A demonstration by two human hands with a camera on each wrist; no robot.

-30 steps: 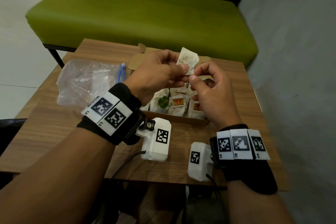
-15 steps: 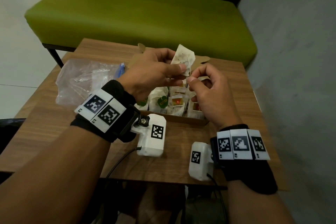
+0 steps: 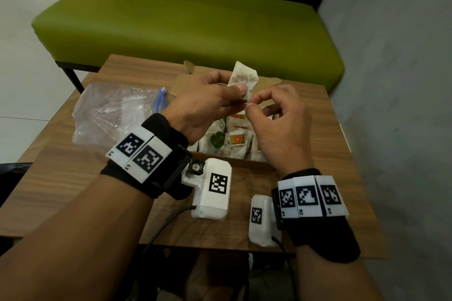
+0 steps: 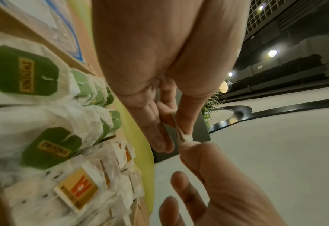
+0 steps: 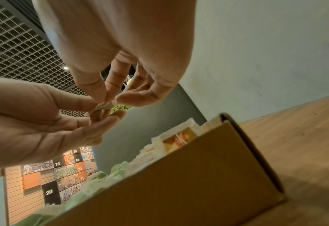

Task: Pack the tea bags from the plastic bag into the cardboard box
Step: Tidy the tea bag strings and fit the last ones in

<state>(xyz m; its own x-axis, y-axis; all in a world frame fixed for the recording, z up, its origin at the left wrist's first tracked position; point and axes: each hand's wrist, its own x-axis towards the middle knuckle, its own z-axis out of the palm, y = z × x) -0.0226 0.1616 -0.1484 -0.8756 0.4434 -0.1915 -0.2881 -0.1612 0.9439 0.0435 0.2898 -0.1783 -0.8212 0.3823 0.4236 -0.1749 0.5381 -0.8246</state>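
Tea bag [image 3: 243,79]: thin, papery white pouch, speckled, crinkled, held upright at frame centre above the cardboard box [image 3: 230,163]. Left hand [image 3: 203,107] grip: thumb + fingers pinching the pouch's lower edge. Right hand [image 3: 281,127] grip: thumb + forefinger pinched narrow on the fine white string [image 3: 249,90] just below the pouch; other fingers loosely curled. Box: plain brown, matte, flaps open, packed w/ rows of upright white tea bags [image 4: 49,116] w/ glossy green and orange/gold paper tags. Plastic bag [image 3: 115,112]: clear, wrinkled, shiny, blue zip strip, lying flat at centre-left of the frame, just beside the box. Counter [image 3: 61,173]: wood-grain laminate, brown, square-edged. Behind it, upper frame: smooth olive-green padded bench seat [image 3: 186,17] w/ dark back, pale floor to the left, grey textured wall [image 3: 396,80] at right.
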